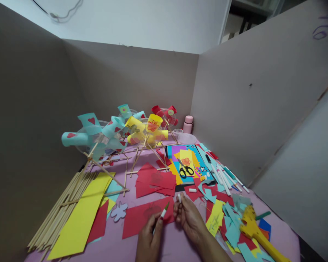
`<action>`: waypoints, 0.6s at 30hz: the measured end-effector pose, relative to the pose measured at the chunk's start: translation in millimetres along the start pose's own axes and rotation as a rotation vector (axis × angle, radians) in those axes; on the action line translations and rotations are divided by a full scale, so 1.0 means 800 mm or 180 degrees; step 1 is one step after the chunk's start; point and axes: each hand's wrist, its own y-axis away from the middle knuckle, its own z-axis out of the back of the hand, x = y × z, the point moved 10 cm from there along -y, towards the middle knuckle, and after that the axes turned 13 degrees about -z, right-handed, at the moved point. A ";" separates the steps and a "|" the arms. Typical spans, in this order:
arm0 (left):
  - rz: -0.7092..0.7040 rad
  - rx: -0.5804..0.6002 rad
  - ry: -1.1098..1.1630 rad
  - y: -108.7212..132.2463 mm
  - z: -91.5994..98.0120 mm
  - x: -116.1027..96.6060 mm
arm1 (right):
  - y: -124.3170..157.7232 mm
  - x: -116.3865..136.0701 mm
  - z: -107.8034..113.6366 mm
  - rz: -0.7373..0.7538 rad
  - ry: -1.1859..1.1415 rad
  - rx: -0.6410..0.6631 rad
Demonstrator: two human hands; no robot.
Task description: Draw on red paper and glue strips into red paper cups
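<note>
My left hand (150, 238) is closed round a white marker pen with a green tip (164, 212), the tip pointing up and right over a red paper sheet (142, 218). My right hand (188, 218) is just right of it, fingers pinched on a small white pen cap (179, 198). Both hands hover over the pink table (117, 247) near its front edge. Faint drawn lines show on the red sheet.
Paper windmills on stick frames (117, 133) stand at the back. Wooden sticks (62, 207) and yellow paper (82, 218) lie left. Black scissors (186, 169), markers (226, 178), paper scraps and a yellow glue gun (255, 231) lie right. Grey partition walls enclose the table.
</note>
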 end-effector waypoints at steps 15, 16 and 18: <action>-0.0026 -0.0001 -0.0053 0.003 0.001 0.002 | 0.003 0.009 -0.011 0.0110 -0.0046 0.0361; -0.0034 0.0004 -0.0048 0.003 0.001 0.002 | 0.003 0.009 -0.012 0.0107 -0.0040 0.0386; -0.0046 0.0015 -0.0036 0.002 0.000 0.002 | 0.002 0.009 -0.013 0.0092 -0.0020 0.0423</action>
